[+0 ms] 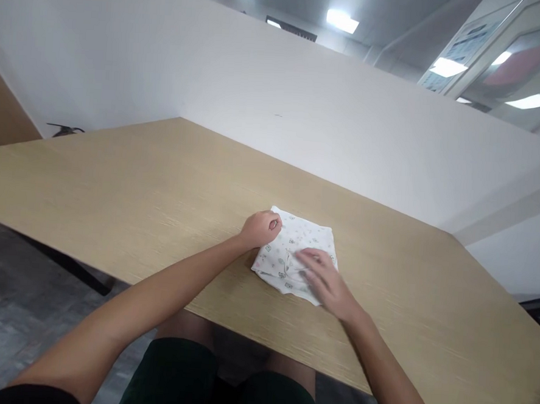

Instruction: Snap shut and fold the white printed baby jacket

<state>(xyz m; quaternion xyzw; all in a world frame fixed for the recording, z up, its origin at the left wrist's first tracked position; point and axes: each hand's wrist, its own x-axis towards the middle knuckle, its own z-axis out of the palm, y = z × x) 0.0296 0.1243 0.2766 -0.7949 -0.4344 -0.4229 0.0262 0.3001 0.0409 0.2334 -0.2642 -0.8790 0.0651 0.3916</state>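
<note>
A small white cloth (300, 240) with a faint printed pattern lies folded on the light wooden table (129, 187). My left hand (260, 229) is curled closed on the cloth's far left corner. My right hand (322, 279) lies flat on the cloth's near right part, fingers stretched out and slightly blurred.
A white partition wall (302, 118) runs along the table's far edge. The table's near edge crosses above my lap, where dark shorts (186, 380) show. A dark object (64, 130) sits past the table's far left corner. Grey floor lies to the left.
</note>
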